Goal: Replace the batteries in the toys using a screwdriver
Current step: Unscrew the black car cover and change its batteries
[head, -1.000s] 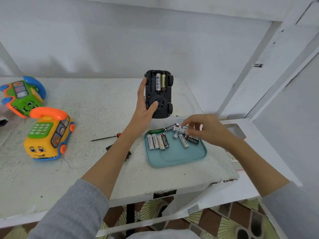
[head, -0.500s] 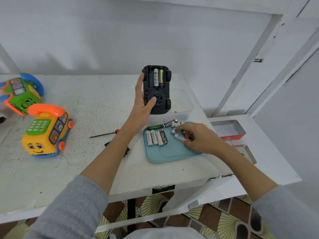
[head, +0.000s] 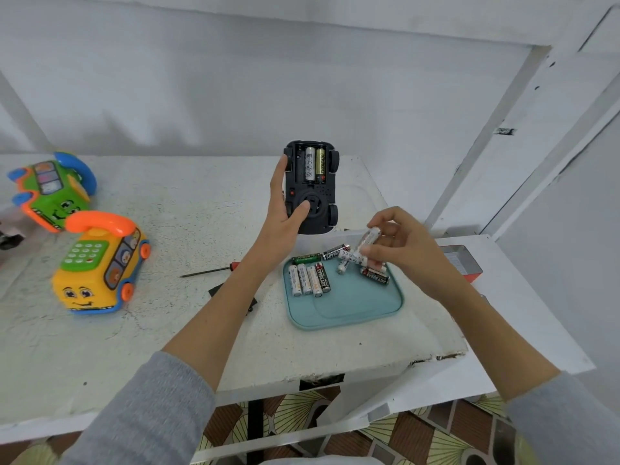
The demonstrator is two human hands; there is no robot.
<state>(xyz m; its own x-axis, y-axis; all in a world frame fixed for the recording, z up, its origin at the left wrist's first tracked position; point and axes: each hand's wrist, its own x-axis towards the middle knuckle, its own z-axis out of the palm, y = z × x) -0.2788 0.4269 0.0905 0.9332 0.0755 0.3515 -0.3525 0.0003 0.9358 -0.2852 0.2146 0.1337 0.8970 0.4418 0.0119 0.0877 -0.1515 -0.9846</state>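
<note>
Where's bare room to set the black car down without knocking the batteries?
The near half of the teal tray is bare, as is the tabletop in front of the yellow phone toy and screwdriver. The tray's far half is crowded with loose batteries, under the right hand.

We have one view only, a wide-angle camera worn on the head, looking forward and down from close above. Our left hand (head: 283, 226) sits near centre frame, our right hand (head: 404, 251) just right of it, over the rough white tabletop (head: 188, 209).
</note>
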